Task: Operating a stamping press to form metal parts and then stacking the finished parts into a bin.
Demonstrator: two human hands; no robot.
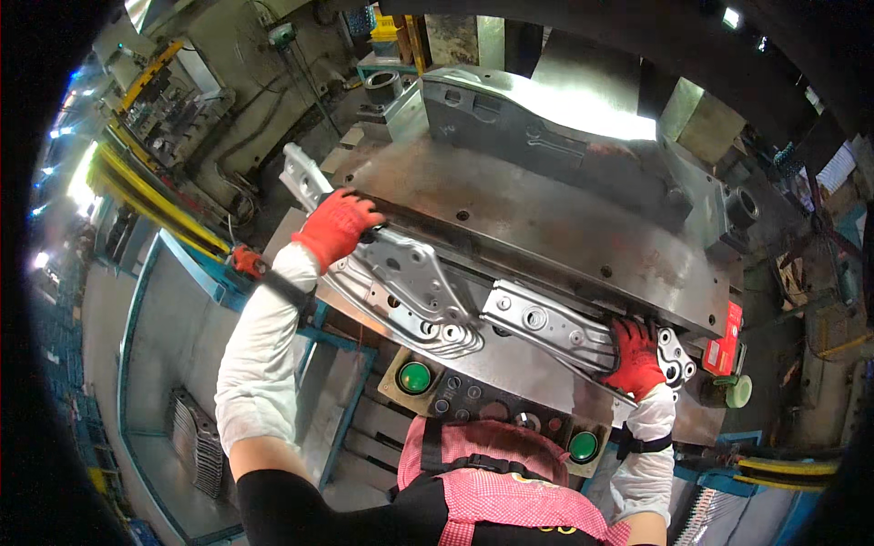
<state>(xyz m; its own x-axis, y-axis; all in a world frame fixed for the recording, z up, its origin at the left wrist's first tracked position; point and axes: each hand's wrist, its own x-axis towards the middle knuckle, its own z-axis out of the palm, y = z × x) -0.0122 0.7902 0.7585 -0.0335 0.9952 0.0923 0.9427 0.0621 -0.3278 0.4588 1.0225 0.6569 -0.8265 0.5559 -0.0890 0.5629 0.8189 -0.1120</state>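
My left hand, in a red glove, is closed around a long stamped metal bracket with holes. That bracket slants over several similar nested metal parts at the near edge of the steel bed. To the right, my right hand, also red-gloved, grips the far end of another stamped bracket, which lies along the front edge of the die. Past that hand the holed end of metal parts sticks out. Glove fingers partly hide both grips.
A large steel die fills the bed ahead. In front of me is a control panel with green buttons at its ends. A blue-framed cart holding stacked parts stands left; a red box sits right.
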